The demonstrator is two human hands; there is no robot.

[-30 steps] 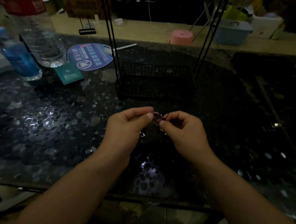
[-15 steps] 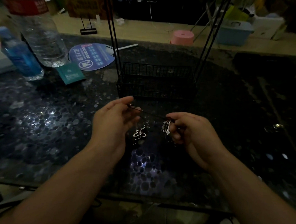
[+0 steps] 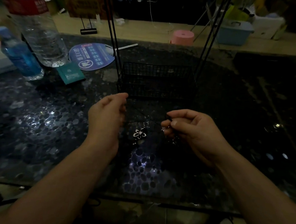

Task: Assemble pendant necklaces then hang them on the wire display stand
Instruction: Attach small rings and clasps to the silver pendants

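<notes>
one black cord (image 3: 140, 119), long axis left to right, stretched between my hands above the table (image 3: 39, 122). left hand (image 3: 107, 116) pinches one end; right hand (image 3: 191, 130) pinches the other plus one silver pendant (image 3: 164, 129). one flower pendant (image 3: 139, 133) lies below. one wire display stand (image 3: 156, 81) behind.

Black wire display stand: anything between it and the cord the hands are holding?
Nothing visible. The thin black cord spans between the left hand and right hand, just in front of the black wire display stand. A silver flower pendant sits below the cord, not in the way.
</notes>
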